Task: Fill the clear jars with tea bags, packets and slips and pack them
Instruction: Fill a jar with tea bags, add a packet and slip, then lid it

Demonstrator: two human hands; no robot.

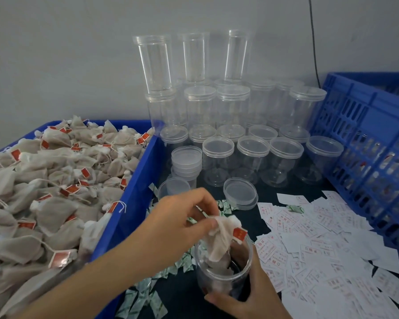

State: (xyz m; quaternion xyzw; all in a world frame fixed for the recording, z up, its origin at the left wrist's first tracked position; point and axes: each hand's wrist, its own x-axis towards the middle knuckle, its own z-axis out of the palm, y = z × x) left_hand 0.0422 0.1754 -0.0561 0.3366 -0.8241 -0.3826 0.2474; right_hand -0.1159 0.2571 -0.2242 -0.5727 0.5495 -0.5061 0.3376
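My left hand [182, 217] pinches a beige tea bag [221, 238] with a red tag and holds it over the mouth of an open clear jar [219, 272]. My right hand [251, 293] grips that jar low on its right side, near the front edge. The jar holds at least one more tea bag. A blue bin [134, 196] heaped with tea bags [51, 180] fills the left. White printed slips [320, 245] lie scattered to the right of the jar. Small green-and-white packets [148, 293] are strewn between the bin and the jar.
Many empty lidded clear jars [251, 155] stand stacked against the back wall. Loose lids sit in a stack [187, 160] and as a pair [240, 192]. A blue slatted crate [373, 146] holding items stands at the right. A black cable [314, 42] runs down the wall.
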